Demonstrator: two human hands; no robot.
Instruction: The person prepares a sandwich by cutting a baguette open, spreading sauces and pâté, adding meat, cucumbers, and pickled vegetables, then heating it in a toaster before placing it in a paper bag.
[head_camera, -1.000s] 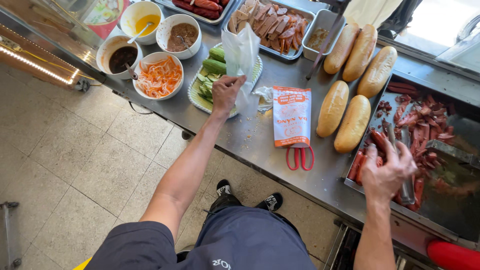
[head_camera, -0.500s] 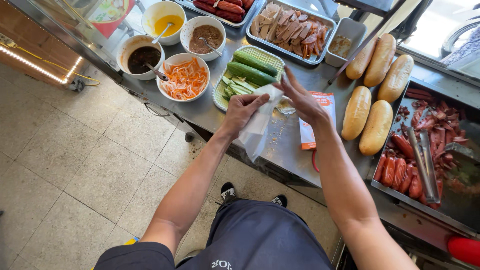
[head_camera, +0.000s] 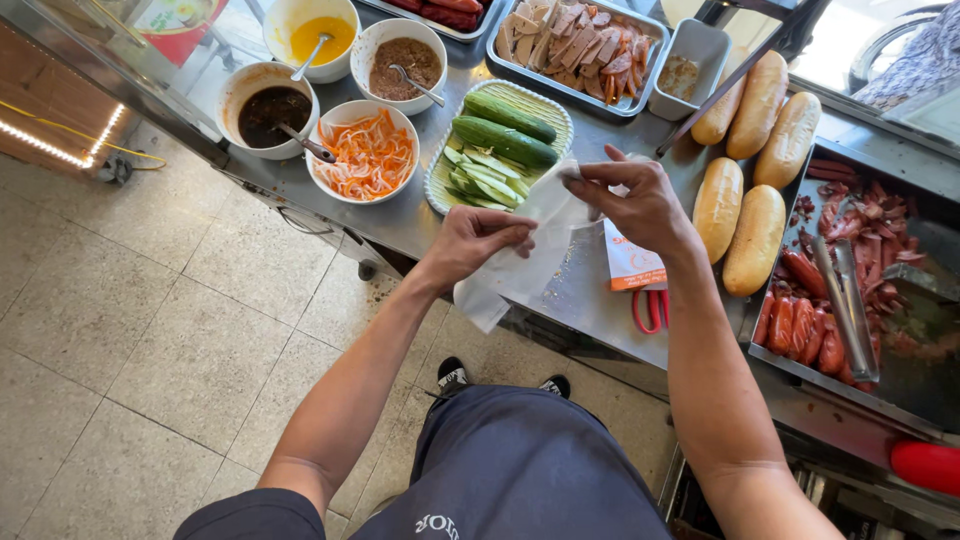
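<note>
Steel counter (head_camera: 600, 300) below – both hands pinch one clear bag (head_camera: 530, 255): left hand (head_camera: 475, 240) at seven o'clock, right hand (head_camera: 630, 200) at one, bag's length running between.

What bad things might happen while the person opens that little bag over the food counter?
1. The thin plastic bag is pinched only at its edges by the left hand and right hand, so it might slip and drop to the tiled floor.
2. The hands work right beside the plate of cucumbers; an elbow or the bag could perhaps knock slices off.
3. The red scissors lie near the counter edge and might get nudged off.
</note>
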